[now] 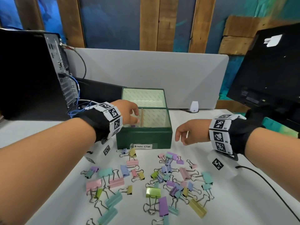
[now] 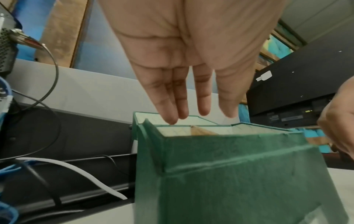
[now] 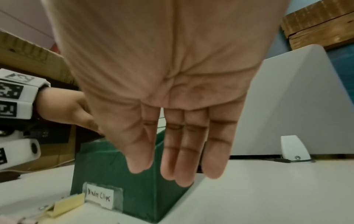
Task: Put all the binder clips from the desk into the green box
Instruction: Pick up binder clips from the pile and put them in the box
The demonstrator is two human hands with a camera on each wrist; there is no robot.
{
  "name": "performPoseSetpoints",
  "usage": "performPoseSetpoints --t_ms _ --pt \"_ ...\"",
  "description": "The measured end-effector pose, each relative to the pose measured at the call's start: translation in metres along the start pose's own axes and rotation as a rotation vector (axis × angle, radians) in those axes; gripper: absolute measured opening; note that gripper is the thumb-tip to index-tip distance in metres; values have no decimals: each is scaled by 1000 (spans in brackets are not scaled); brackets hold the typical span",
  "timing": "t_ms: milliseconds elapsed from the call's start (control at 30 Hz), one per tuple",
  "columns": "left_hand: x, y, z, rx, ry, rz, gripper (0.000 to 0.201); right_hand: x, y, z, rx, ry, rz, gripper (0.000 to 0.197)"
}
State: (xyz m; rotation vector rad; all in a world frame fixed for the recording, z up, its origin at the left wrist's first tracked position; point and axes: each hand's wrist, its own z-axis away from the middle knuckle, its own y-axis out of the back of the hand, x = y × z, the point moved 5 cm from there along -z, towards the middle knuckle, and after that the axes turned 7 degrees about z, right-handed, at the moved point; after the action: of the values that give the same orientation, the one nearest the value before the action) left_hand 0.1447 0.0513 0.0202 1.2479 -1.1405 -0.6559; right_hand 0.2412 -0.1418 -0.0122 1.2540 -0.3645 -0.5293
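Over the box (image 1: 144, 137), the left hand (image 1: 128, 113) hangs above the near-left compartment, fingers (image 2: 180, 104) straight, relaxed and holding nothing, tips just above the rim. Beside the box's right wall, the right hand (image 1: 191, 132) hovers above the desk (image 1: 211, 200), fingers (image 3: 184, 159) extended, loose and holding nothing. Both hands are clear of the clips (image 1: 164, 177), which lie scattered on the desk in front of the box, nearer the person, in two loose groups. Colours are pink, teal, purple, blue and yellow-green. One yellow clip (image 1: 133, 152) lies just beside the box's front wall, near a label (image 1: 142, 146) reading "Binder Clips".

Desk surface: white. A grey divider panel (image 1: 154, 75) stands behind the box. A computer tower (image 1: 32, 75) with cables stands at the left; a black monitor (image 1: 267, 70) stands at the right. A black cable (image 1: 267, 184) runs across the desk at the right. Wooden planks and blue-painted panels form the rear wall.

Box: green, open, with pale lining, split into a rear compartment and two front compartments by a wooden divider (image 1: 142, 117). A small purple item (image 1: 133, 126), possibly a clip, shows in the near-left compartment; the rest of its floor is hidden by the hand.
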Motion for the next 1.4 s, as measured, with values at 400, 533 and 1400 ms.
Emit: performPoseSetpoints --t_ms 400,533,1400 --pt "86 -64 46 -415 -282 -120 38 20 -39 17 -206 -19 88 43" --pt "93 -80 46 -539 -292 -202 52 12 -43 25 -192 64 71 56" --pt "96 -111 33 -595 -309 -275 42 8 -54 16 -6 160 46 25"
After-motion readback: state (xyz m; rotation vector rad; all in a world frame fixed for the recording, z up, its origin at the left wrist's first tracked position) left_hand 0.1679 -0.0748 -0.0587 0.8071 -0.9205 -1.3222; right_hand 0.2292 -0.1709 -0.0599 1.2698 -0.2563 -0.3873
